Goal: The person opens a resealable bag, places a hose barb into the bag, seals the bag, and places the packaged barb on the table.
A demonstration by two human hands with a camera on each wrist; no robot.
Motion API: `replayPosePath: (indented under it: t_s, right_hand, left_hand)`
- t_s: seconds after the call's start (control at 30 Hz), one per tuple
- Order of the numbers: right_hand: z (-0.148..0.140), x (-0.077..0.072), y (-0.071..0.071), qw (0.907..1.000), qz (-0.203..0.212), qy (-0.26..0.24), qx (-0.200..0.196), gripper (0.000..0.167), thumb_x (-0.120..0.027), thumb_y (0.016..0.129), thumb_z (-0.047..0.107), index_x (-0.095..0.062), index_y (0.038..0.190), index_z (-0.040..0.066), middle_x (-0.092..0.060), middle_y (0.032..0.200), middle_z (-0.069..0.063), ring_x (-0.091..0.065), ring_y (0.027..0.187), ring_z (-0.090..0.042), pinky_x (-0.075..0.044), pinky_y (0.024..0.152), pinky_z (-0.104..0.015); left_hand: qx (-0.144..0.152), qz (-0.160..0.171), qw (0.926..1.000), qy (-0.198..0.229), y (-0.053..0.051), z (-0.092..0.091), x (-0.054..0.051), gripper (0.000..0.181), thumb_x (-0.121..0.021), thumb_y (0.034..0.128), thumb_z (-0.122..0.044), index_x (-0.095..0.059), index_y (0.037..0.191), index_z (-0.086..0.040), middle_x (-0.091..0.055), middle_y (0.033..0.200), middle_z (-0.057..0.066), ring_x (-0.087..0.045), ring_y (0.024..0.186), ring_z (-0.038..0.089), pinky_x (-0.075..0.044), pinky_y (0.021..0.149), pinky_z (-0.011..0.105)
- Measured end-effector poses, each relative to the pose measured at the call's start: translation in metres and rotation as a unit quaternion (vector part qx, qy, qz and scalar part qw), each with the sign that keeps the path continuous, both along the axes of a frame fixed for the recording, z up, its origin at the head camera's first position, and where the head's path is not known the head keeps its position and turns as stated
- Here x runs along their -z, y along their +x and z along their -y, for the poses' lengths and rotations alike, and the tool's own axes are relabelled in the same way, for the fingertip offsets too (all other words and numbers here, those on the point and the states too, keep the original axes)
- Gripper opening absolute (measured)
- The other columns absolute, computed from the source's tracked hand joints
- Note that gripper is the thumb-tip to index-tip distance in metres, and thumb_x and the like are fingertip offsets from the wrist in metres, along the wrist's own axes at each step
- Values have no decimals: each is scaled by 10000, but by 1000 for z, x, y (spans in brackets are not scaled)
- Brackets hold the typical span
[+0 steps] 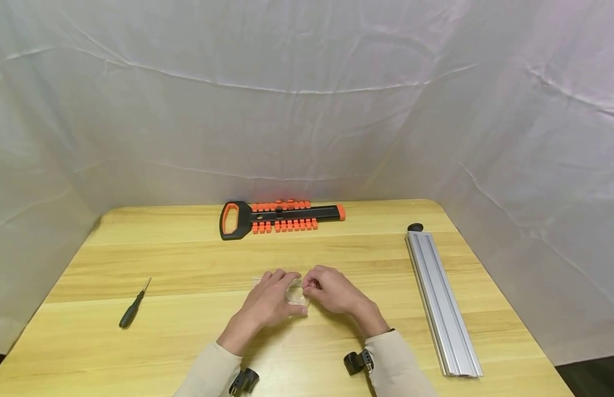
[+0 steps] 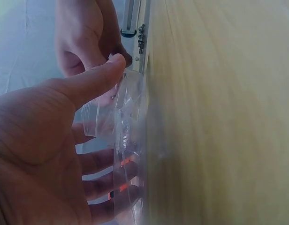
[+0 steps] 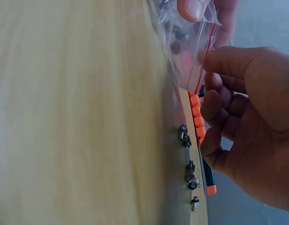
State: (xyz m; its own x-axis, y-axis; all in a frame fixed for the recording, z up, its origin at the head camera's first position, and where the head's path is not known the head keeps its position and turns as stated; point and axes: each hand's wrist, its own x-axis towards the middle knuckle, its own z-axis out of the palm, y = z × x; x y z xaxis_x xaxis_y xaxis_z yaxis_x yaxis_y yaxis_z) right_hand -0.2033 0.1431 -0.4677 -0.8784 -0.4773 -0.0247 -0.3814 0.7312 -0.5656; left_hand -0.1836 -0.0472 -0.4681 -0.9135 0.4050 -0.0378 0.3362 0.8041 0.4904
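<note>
A clear plastic zip bag (image 1: 298, 296) is between the two hands, low over the middle of the table. My left hand (image 1: 266, 302) holds the bag, thumb on the near side and fingers spread along the far side; the left wrist view shows those fingers through the clear plastic (image 2: 128, 110). With thumb and fingertips, my right hand (image 1: 339, 293) pinches the edge beside the red seal line, seen on the bag (image 3: 184, 56) in the right wrist view. Small dark metal fittings (image 3: 190, 176) lie on the table beyond my right hand (image 3: 271, 112).
At the table's back lies a black-and-orange handled tool holder (image 1: 287, 215). A dark-handled screwdriver (image 1: 132, 311) is on the left. A long silver aluminium profile (image 1: 443, 303) lies on the right, with a black round piece (image 1: 415, 226) at its far end. Pale cloth surrounds the table.
</note>
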Motion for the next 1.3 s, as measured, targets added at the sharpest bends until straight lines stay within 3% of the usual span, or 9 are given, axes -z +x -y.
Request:
replayPosePath:
  t_s: [0.33,0.9,1.3]
  right_hand:
    - [-1,0,0,9999,-80,-105,82,51,-634,918,185,-674,948,197,-573,840,108,-524,775,-62,-465,710,-213]
    - [-35,3,-1,9970,-186,-299,694,48,-669,896,167,-680,942,158,-580,818,97,-529,764,-73,-464,696,-230]
    - [-50,6,-1,9985,-145,23,527,53,-685,878,129,-711,905,166,-584,780,102,-523,721,-48,-459,675,-207]
  left_hand:
    - [19,-37,10000,-11,0,1,-1,754,-776,752,-509,-510,1376,-178,-552,1314,78,-495,1149,278,-486,898,456]
    - [46,-75,10000,11,2,0,1,739,-782,755,-483,-514,1371,-175,-559,1296,75,-505,1124,280,-488,896,452]
    - [18,-115,9999,81,2,0,1,741,-794,746,-474,-516,1365,-175,-564,1283,72,-504,1120,279,-483,894,452]
